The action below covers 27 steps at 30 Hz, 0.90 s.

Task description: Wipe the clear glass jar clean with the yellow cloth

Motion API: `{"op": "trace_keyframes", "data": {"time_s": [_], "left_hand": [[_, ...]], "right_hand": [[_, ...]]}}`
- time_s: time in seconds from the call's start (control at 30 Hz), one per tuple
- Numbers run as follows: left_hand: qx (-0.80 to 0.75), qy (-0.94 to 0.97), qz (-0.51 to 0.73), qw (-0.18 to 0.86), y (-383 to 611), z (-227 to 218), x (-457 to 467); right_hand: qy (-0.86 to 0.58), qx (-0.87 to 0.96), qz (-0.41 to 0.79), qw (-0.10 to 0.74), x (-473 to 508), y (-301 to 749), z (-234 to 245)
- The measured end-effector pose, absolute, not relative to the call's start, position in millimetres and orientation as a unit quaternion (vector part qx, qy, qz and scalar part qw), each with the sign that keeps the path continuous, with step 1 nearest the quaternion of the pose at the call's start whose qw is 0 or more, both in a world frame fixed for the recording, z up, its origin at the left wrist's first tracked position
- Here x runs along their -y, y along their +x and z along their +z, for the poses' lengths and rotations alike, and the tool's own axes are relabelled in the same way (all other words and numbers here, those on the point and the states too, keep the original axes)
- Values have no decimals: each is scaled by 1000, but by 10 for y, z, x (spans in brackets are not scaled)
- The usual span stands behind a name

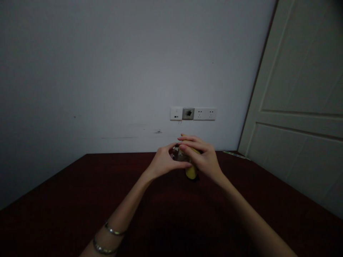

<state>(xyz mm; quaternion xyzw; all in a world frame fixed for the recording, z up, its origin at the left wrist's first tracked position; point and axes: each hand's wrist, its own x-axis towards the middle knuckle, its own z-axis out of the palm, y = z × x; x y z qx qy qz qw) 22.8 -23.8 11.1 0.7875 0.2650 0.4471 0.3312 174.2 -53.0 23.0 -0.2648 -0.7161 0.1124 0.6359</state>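
Right hand gripping banana narrowly near top; left hand curled narrow beside it (contact hidden, cannot tell)

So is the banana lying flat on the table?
No, the banana is nearly upright: left hand and right hand wrap its top, its yellow lower end pointing at the table.

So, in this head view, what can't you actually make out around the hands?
Head view:
- Middle of the banana: hidden by the right hand.
- Small dark object between the hands: partly hidden by the left hand, too dim to name.
- Pale strip on the far table edge: too small to identify.
- Elbows: cut off by the bottom edge.
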Motion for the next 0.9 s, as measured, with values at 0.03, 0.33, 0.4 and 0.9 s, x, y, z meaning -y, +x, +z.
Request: {"op": "trace_keyframes", "data": {"time_s": [0.03,0.33,0.4,0.9], "left_hand": [[-257,780,447,356,235,117,246],[-228,715,456,478,245,163,269],[-227,718,462,469,239,172,273],[-214,709,472,478,189,177,230]], "right_hand": [[-278,694,138,650,503,1763,233],[-205,738,172,619,524,1867,260],[-197,748,153,615,569,1839,270],[-237,797,174,527,598,1954,320]]}}
